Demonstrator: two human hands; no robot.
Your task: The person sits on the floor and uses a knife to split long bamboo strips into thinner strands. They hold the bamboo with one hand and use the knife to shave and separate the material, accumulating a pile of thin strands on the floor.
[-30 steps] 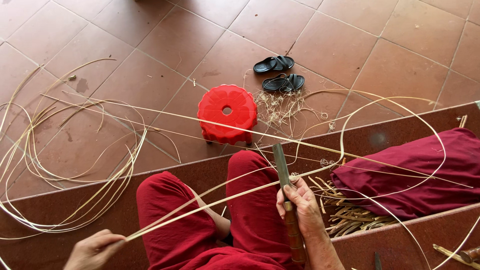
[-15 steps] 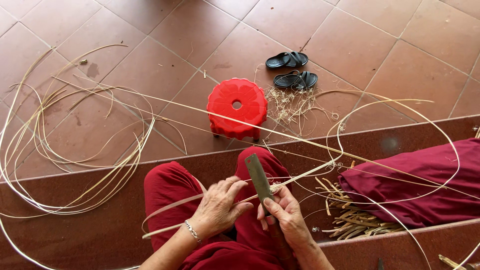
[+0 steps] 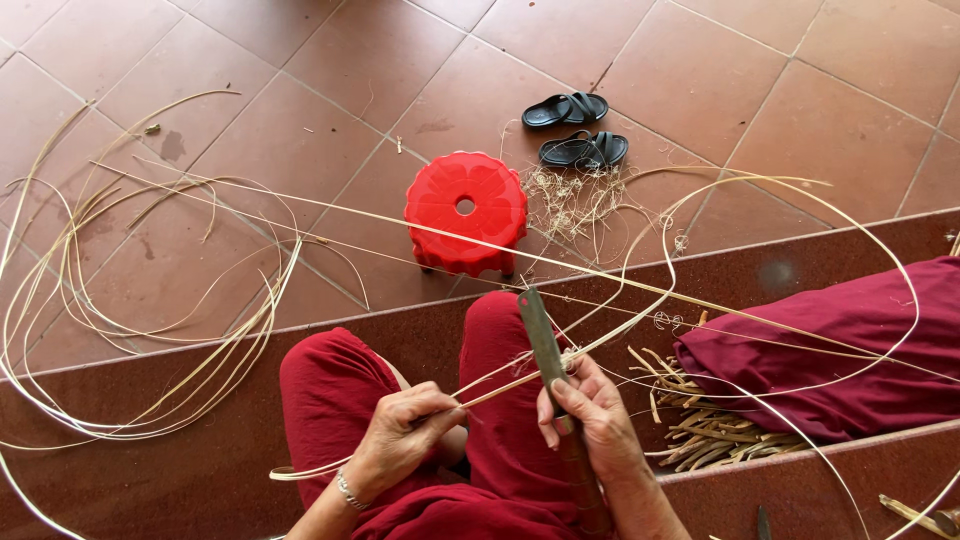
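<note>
My left hand (image 3: 403, 433) pinches a thin pale cane strip (image 3: 640, 290) just above my red-clad knees (image 3: 500, 400). The strip runs from my fingers up to the right and loops out over the floor. My right hand (image 3: 588, 412) grips a long flat knife (image 3: 540, 340) by its handle, blade pointing away from me. The strip crosses the blade right at my right thumb. Both hands are close together, a hand's width apart.
A red plastic stool (image 3: 466, 211) stands on the tiled floor ahead. Black sandals (image 3: 575, 125) and pale shavings (image 3: 575, 200) lie beyond it. Loose cane strips (image 3: 150, 330) coil at left. A dark red cloth (image 3: 830, 340) and cut cane pieces (image 3: 700, 420) lie at right.
My left hand has come in from the far left to the strip near the knife, then slid slightly down. The knife stays in my right hand.
</note>
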